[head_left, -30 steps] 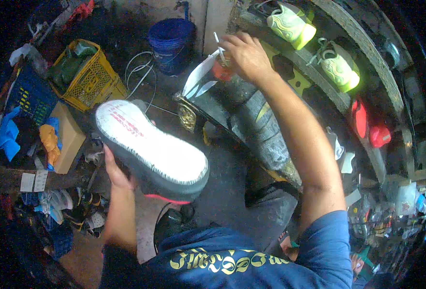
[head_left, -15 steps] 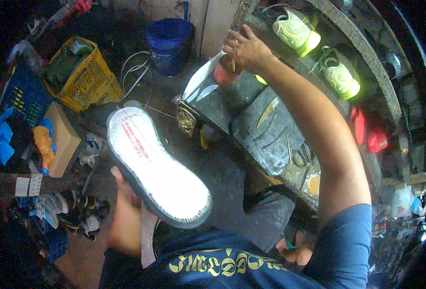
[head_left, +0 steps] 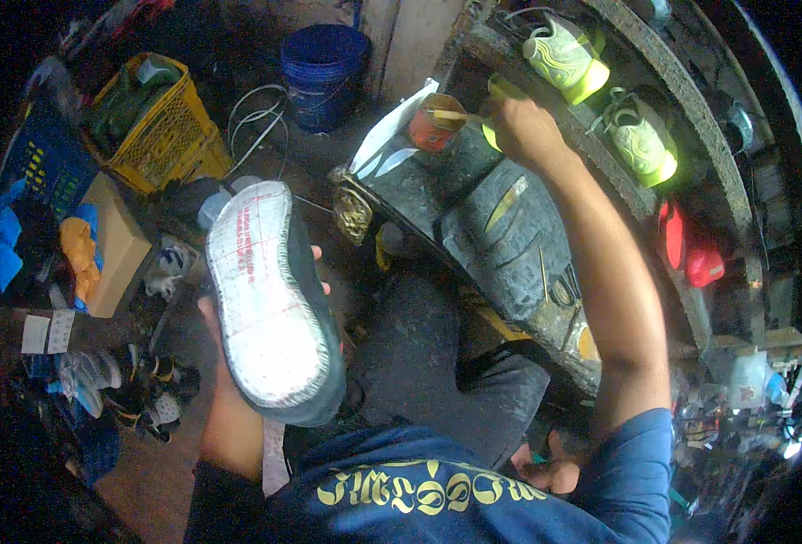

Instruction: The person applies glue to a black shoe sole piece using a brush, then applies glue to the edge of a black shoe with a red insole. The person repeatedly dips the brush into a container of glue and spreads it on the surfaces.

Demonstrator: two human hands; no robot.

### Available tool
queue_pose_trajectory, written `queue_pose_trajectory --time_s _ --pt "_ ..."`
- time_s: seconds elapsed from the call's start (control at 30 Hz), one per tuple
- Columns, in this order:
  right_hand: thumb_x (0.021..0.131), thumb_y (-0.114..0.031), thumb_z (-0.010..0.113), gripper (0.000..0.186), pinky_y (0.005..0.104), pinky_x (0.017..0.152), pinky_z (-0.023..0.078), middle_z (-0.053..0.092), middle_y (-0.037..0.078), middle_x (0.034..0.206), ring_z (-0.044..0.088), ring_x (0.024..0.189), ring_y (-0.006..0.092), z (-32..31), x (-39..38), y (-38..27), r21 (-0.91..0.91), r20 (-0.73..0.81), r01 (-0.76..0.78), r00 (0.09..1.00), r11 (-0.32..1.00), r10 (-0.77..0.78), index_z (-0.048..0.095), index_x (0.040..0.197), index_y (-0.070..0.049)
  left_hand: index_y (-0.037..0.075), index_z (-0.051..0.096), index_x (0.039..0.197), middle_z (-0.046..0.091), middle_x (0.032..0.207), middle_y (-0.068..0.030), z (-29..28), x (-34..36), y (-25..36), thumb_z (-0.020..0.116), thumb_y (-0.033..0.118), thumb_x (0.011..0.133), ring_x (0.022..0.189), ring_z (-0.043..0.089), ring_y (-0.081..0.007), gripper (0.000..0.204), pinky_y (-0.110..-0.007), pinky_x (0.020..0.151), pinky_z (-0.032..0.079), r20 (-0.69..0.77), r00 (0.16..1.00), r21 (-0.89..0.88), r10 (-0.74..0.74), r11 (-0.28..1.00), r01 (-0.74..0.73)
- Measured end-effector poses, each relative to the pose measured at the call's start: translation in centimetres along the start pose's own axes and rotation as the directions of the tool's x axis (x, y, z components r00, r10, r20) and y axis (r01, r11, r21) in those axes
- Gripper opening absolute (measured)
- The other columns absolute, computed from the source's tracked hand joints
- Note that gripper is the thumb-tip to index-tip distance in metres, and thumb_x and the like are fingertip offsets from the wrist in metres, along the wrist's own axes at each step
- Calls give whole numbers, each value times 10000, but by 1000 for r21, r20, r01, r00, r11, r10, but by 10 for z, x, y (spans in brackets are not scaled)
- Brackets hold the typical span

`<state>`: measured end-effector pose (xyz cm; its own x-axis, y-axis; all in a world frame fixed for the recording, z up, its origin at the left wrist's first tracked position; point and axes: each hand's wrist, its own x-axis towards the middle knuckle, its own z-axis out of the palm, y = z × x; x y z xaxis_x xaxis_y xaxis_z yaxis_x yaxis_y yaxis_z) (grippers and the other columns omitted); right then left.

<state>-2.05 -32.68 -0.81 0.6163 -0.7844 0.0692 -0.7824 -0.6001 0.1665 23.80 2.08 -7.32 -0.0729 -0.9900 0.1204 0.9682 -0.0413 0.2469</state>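
My left hand (head_left: pixel 219 344) grips a dark shoe (head_left: pixel 321 381) from behind, its white stitched underside (head_left: pixel 269 331) with red lines turned up toward me. My right hand (head_left: pixel 512 125) is closed on a thin yellowish handle (head_left: pixel 455 116), which looks like a brush and reaches over an orange-red pot (head_left: pixel 432 136) on the dark bench (head_left: pixel 451 199). White cut-out pieces (head_left: pixel 387 118) lie beside the pot. Long tools and scissors (head_left: pixel 559 290) lie farther along the bench.
Pale neon-soled shoes (head_left: pixel 641 140) and red insoles (head_left: pixel 673 236) sit on right shelves. A blue bucket (head_left: pixel 324 77), coiled cable, yellow crate (head_left: pixel 151 127), cardboard box (head_left: pixel 124 254) and piled shoes (head_left: pixel 92 381) fill the left and back. Someone's bare toes show low right.
The shoe in my left hand has turned more upright. My right hand has shifted right and slightly down, and the handle now lies almost level over the pot.
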Motion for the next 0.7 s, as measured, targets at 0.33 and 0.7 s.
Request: queue_pose_trajectory --time_s 0.33,0.7 --pt "903 -264 634 242 455 783 537 709 166 986 685 896 356 2 -48 -30 383 -301 -225 887 896 351 725 1123 -223 111 269 1527 395 1472 -255 -18 -35 23 612 778 747 1275 500 -379 1082 -487 1038 463 -152 988 265 -4 963 45" --pt "909 -309 599 262 450 840 536 717 140 1027 684 949 353 10 -43 -40 174 -50 -328 939 929 341 719 1130 -235 69 417 1453 507 1424 -118 -48 -44 39 556 710 850 1299 491 -279 891 -431 1052 433 -402 833 548 379 829 -113"
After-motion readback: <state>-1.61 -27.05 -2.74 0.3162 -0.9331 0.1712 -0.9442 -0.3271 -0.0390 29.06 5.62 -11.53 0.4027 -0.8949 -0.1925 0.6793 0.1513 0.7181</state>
